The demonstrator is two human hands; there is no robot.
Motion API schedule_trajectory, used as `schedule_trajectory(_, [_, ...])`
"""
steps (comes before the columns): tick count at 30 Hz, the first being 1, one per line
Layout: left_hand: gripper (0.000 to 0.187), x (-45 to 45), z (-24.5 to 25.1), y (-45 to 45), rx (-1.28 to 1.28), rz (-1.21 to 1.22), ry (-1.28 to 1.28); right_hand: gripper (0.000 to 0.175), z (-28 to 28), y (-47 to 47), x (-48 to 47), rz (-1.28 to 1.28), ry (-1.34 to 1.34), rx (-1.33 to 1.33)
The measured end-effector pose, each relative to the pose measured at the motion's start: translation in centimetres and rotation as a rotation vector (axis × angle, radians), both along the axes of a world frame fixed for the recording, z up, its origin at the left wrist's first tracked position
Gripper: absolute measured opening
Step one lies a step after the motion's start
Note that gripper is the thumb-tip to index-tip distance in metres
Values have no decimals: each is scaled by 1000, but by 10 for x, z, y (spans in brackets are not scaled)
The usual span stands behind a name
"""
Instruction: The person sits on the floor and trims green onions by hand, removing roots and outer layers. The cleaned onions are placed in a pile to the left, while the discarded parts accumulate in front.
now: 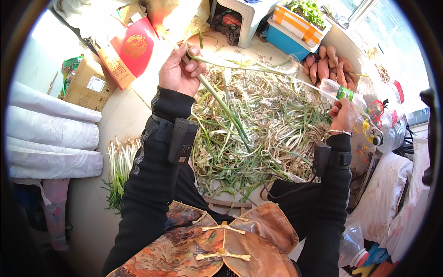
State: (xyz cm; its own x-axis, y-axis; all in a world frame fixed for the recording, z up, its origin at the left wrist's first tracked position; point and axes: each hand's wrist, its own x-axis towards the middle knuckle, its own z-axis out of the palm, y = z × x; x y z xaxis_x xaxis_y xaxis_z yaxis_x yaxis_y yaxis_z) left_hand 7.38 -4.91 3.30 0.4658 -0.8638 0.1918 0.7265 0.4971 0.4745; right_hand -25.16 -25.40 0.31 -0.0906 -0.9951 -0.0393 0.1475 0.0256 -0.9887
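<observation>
My left hand is closed around a green onion stalk, its white end up and its green leaves hanging down to the right. From that hand a long pale strip of leaf or skin stretches right to my right hand, whose fingers pinch its far end. Below both hands spreads a heap of green onion trimmings, with green leaves and dry skins mixed. Beside my left forearm, on the floor, lies a bunch of green onions with white stems and roots upward in the view.
A red paper bag and a cardboard box stand at the upper left. A white plastic stool, a blue bin and sweet potatoes lie beyond the heap. Plastic bottles crowd the right side, and draped cloth hangs left.
</observation>
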Motion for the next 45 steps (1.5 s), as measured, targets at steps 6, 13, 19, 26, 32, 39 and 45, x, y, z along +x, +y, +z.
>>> schedule_trajectory(6, [12,24,12,18,-27,117,-21,10,13,-18,-29,124,244,56])
schedule_trajectory(13, [12,-29,-4,-5,152,-117,-203,17,16,87,66,965,328,-275])
schedule_trajectory(19, [10,-67,-15,-15,261,-281,-261,18,33,133,108,1040,301,-152])
schedule_trajectory(26, [16,-64,-9,-12,388,-163,-412,9,20,128,106,947,412,-347])
schedule_trajectory(32, [14,-67,-12,-12,514,-103,-580,9,18,130,105,850,391,-354])
schedule_trajectory(39, [14,-64,-14,-12,471,-176,-468,6,19,129,104,936,208,-178])
schedule_trajectory(45, [14,-66,-11,-12,428,-257,-307,9,27,129,103,1022,129,-41])
